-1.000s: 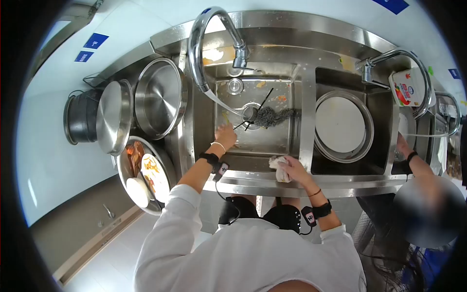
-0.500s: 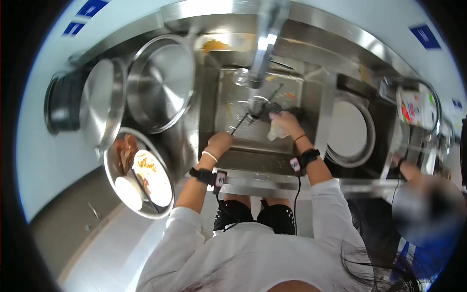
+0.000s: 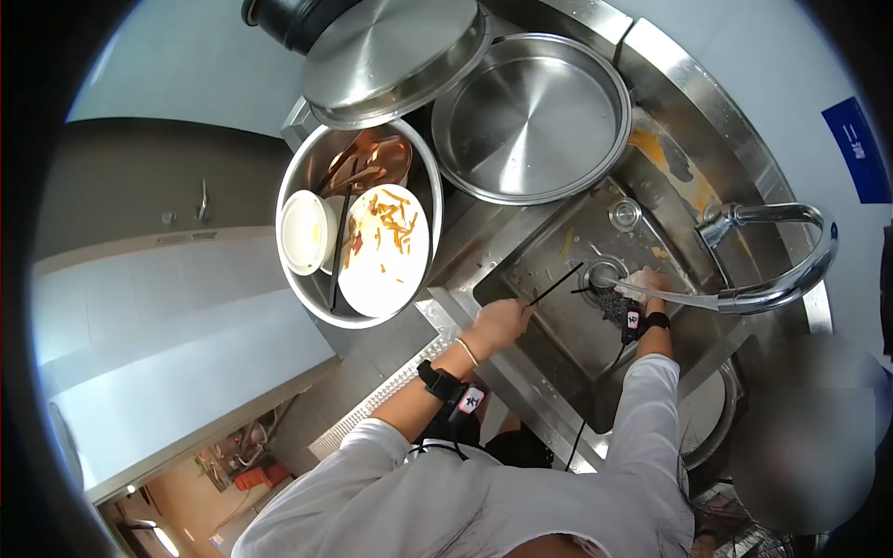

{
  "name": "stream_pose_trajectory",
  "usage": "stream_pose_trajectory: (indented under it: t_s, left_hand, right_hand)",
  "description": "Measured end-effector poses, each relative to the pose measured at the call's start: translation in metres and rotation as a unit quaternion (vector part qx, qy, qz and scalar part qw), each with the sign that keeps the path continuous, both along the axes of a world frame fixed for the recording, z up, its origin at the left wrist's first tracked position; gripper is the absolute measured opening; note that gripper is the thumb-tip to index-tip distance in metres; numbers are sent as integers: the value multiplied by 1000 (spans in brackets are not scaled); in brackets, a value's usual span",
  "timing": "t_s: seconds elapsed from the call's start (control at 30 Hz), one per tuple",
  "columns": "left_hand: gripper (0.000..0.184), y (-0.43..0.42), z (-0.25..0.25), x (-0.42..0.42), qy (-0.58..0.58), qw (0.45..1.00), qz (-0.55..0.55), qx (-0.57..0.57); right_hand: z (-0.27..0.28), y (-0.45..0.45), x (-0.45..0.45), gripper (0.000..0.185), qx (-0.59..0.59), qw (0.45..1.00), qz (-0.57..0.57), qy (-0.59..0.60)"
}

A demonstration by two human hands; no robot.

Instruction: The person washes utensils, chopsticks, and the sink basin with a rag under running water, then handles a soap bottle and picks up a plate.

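Note:
My left hand (image 3: 502, 323) is closed around one end of a thin black rod (image 3: 556, 285), which slants over the sink (image 3: 558, 349) toward the drain. Its far end lies close to the drain (image 3: 603, 272), and its kind is unclear. Down in the basin, my right hand (image 3: 659, 282) is closed on a pale, crumpled piece that looks like a cloth (image 3: 636, 281). A dark mesh-like thing (image 3: 611, 306) sits just below that hand, partly hidden. Water runs from the faucet (image 3: 781, 296) past my right hand toward the drain.
Two wide steel pans, one tilted (image 3: 391, 56) and one flat (image 3: 535, 121), stand left of the sink. A steel bowl (image 3: 287, 186) holds dishes, food scraps and chopsticks. Orange residue (image 3: 648, 145) marks the back ledge. Another person (image 3: 805, 437) is at the right, near a round pot (image 3: 735, 400).
The view has turned and shifted left, bringing the pans and dish bowl closer. My left hand still grips the rod, and my right hand stays near the drain with the pale cloth.

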State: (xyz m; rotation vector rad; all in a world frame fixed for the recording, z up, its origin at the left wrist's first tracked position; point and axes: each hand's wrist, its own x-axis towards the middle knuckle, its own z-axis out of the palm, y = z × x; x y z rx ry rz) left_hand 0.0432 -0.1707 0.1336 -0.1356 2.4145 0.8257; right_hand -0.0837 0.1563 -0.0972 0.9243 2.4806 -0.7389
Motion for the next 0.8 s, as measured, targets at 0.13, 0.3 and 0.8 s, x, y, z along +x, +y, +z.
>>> stream_pose_trajectory:
  t_s: [0.13,0.3,0.8]
  left_hand:
    - [34,7,-2,1,17,1000,12,18]
    - [33,13,0,10,25,998,32,36]
    - [25,16,21,33,26,993,88,75]
  right_hand:
    - [14,2,5,52,-5,999,-31,-21]
    - [10,3,10,50,-9,998,-57,-23]
    - [-110,41,14,49,-103,982,-125,99]
